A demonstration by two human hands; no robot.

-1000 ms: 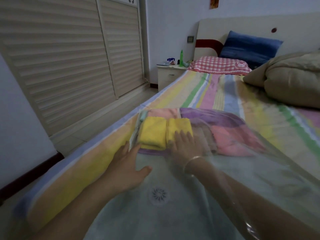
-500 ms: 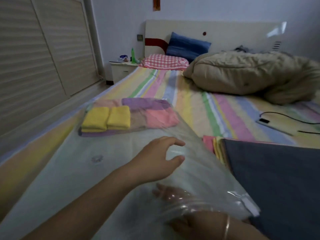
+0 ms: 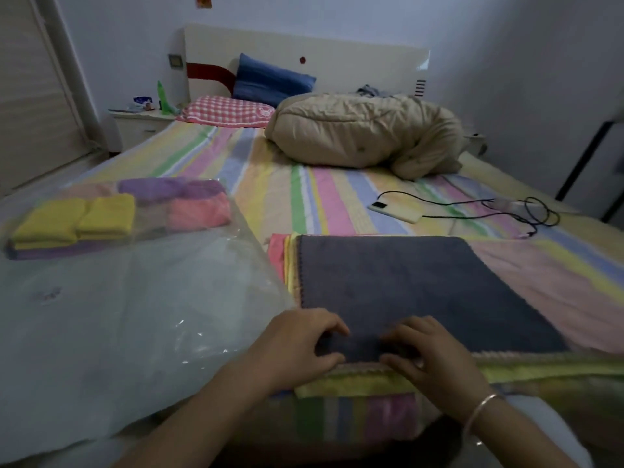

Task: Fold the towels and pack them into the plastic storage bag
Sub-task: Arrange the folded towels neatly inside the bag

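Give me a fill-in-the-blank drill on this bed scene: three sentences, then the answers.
The left grip and right grip both pinch the near edge of the dark grey towel, which lies on ____ of the towel stack.
Inside the plastic storage bag, ____ folded yellow towels sit side by side.
The bracelet is on the ____ wrist.
Missing words: top; two; right.

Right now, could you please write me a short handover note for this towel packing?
Left hand and right hand: both pinch the near edge of the grey towel, which tops the flat stack on the bed.
Plastic storage bag lies left of the stack.
Done: folded yellow towels, purple towels and a pink towel sit at its far end.
Left: fold the grey towel and those under it, then pack them.
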